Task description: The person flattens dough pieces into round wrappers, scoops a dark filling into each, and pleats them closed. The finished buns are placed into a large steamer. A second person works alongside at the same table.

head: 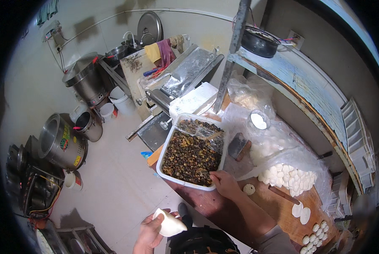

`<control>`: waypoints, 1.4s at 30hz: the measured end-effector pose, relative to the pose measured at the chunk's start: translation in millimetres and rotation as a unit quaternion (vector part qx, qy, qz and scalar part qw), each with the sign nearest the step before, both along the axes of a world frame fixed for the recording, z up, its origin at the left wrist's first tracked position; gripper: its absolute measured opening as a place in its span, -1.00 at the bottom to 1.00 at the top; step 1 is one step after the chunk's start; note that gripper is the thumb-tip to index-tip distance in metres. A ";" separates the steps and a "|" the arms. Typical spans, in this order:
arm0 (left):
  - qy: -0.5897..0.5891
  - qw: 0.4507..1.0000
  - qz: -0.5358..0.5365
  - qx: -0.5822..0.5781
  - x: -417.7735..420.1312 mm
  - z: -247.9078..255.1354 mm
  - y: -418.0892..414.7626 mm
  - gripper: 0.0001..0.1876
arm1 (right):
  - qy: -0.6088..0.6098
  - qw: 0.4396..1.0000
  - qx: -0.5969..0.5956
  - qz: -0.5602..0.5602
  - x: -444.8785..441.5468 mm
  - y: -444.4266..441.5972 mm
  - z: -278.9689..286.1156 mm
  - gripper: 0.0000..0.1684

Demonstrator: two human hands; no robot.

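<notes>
My left hand (152, 229) holds a flat, pale dough wrapper (168, 223) over the floor, its edges curving up. At the near right corner of a white plastic tub (160, 170), my right hand (222, 181) is closed with its fingertips at a dark, chopped filling (189, 155); a small utensil seems to be in them, but its shape is hard to tell. Clear plastic film lies over the far part of the filling. Right of the tub, one pleated bun (249, 189) sits on the board, near a wooden rolling pin (283, 195) and two flat dough rounds (301, 212).
Many dough pieces (286, 177) lie partly under plastic sheeting. Several shaped buns (316, 236) stand at the board's lower right. A bowl of white powder (258, 121) and a dark block (239, 146) are beyond the tub. A blue shelf (303, 85) overhangs the right side.
</notes>
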State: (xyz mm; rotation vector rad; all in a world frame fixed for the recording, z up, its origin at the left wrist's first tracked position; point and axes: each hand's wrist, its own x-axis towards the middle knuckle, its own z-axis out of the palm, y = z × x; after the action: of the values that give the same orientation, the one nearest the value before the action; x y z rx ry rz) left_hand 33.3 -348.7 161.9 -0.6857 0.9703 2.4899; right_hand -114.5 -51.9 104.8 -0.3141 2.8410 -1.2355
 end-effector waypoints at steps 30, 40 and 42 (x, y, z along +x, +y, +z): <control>0.110 0.975 0.174 0.083 -106.2 3.9 58.1 -0.45 | -0.234 0.905 -0.327 -0.141 -37.5 -1.4 -42.9 -0.68; 0.014 0.965 0.247 -0.087 -187.0 -37.4 56.4 -0.54 | -0.243 0.846 -0.446 -0.161 -36.4 8.8 -24.4 -0.65; 0.001 0.957 0.257 -0.136 -196.1 -47.9 72.8 -0.54 | -0.235 0.857 -0.430 -0.160 -37.9 12.1 -13.7 -0.65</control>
State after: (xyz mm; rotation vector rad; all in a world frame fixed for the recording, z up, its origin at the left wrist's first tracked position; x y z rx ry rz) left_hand -162.8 -275.9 114.0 -1.1510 1.2859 2.8137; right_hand -152.4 -39.8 91.0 0.4300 1.8240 -2.2164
